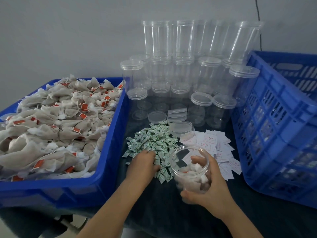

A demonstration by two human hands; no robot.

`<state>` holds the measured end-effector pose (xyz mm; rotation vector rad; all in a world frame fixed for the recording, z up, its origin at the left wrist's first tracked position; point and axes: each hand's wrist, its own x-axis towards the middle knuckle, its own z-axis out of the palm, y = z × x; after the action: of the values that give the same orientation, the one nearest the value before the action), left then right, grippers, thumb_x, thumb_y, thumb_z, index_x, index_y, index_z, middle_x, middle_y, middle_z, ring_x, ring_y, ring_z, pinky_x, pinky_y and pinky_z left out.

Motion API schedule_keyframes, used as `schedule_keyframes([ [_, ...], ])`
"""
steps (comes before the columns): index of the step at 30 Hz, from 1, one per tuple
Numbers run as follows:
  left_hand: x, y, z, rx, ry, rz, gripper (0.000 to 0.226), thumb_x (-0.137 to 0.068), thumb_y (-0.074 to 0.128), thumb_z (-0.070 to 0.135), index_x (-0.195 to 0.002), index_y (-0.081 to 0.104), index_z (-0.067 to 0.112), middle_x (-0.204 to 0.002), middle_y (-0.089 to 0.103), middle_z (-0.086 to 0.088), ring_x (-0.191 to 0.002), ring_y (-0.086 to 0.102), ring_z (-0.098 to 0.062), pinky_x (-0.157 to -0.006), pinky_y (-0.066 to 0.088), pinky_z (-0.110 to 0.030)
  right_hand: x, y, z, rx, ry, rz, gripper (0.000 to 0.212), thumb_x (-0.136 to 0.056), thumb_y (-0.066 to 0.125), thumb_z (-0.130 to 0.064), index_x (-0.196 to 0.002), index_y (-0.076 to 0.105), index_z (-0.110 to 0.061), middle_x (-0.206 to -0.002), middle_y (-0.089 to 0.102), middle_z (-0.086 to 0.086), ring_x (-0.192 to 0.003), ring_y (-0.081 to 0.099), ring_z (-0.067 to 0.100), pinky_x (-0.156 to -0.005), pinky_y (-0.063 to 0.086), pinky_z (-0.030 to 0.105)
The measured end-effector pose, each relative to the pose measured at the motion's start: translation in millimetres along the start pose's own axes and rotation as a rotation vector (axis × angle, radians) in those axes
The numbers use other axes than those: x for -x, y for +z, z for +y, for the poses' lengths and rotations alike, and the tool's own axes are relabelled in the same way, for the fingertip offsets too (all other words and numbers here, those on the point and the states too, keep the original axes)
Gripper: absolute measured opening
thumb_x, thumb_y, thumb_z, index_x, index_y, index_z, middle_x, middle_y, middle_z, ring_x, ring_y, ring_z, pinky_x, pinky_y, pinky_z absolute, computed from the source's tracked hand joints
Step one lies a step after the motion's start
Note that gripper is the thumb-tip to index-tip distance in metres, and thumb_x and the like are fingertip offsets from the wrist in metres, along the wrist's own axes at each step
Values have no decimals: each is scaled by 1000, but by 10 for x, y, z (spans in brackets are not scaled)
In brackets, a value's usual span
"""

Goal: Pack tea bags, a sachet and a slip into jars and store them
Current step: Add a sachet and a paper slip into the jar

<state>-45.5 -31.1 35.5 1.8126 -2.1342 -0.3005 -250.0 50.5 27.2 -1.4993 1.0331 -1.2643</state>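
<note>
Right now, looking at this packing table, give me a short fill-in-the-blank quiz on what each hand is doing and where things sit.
1. The right hand holds an open jar that already contains ____.
2. The left hand rests on the pile of green ____.
3. The loose tea bags fill a tray whose colour is ____.
4. The white slips lie to the ____ of the sachet pile.

Missing words: tea bags; sachets; blue; right

We see two bare forearms entering from bottom edge. Left hand (145, 163) bare: no glove, ring or watch showing. Right hand (208, 189) likewise bare, wrist unadorned. No sleeve reaches either forearm; nails short, unpainted.
</note>
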Motion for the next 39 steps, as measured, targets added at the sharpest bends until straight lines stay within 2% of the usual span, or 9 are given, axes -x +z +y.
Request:
schedule_keyframes([
  [5, -115, 27, 5, -72, 8, -5, 23, -90, 62, 35, -94, 61, 13, -98, 55, -2, -94, 55, -21, -72, 42, -31, -1, -8, 12, 4, -26, -2, 106, -52, 92, 0, -119, 47, -68, -120, 56, -27, -111, 62, 1, -74, 55, 16],
  [12, -179, 82, -85, -110, 196, 120, 25, -98, 49, 31, -101, 67, 13, -103, 52, 2, -91, 53, -16, -70, 42, -27, 3, -25, -4, 31, -33, 8, 106, -51, 93, -4, -119, 45, -70, -120, 55, -27, -109, 61, -3, -74, 54, 14],
  [15, -168, 31, -61, 92, 177, 211, 17, -93, 57, 21, -86, 66, 8, -94, 54, 2, -79, 54, -13, -70, 45, -27, -4, -29, -4, 39, -39, 19, 104, -50, 92, -10, -119, 45, -71, -119, 56, -28, -110, 61, -3, -73, 54, 13],
  [20, -114, -235, 107, 679, -123, 209, 16, -78, 67, 14, -64, 58, 12, -68, 65, -2, -65, 59, -7, -64, 49, -23, -25, -34, 19, 24, -33, 11, 104, -50, 93, -10, -120, 45, -70, -119, 57, -28, -110, 62, -1, -75, 55, 15],
  [22, -77, -372, 200, 938, -154, 196, 16, -80, 69, 9, -70, 57, 11, -70, 70, -4, -69, 67, -13, -67, 54, -27, -34, -28, 29, 13, -37, 3, 104, -51, 93, -6, -121, 47, -68, -118, 57, -28, -109, 63, 0, -74, 55, 16],
  [26, 42, -708, 418, 1287, -53, 177, 22, -86, 66, 2, -98, 58, 19, -71, 72, -4, -66, 68, -12, -59, 50, -15, -45, -24, 35, -22, -29, -4, 103, -52, 92, -4, -123, 48, -65, -118, 57, -26, -107, 65, 4, -71, 57, 21],
  [30, 186, -941, 578, 1139, 84, 10, 23, -87, 66, 8, -101, 67, 27, -76, 73, 1, -73, 70, -9, -62, 50, -14, -62, -25, 30, -34, -25, 5, 106, -52, 93, 0, -123, 48, -64, -120, 57, -24, -109, 65, 8, -74, 57, 22],
  [34, 280, -977, 731, 883, 85, -148, 9, -87, 68, 17, -93, 63, 19, -77, 74, 3, -75, 70, -14, -70, 56, -21, -72, -10, -10, -37, 11, 9, 103, -46, 94, -20, -125, 45, -64, -125, 55, -23, -111, 65, 13, -77, 58, 29],
  [39, 285, -944, 857, 563, 211, -126, 5, -86, 69, 18, -85, 68, 22, -75, 69, 8, -70, 65, 1, -67, 51, -13, -75, -11, -67, -40, -2, -8, 102, -48, 93, -18, -125, 45, -64, -120, 59, -22, -112, 66, 16, -76, 60, 32],
])
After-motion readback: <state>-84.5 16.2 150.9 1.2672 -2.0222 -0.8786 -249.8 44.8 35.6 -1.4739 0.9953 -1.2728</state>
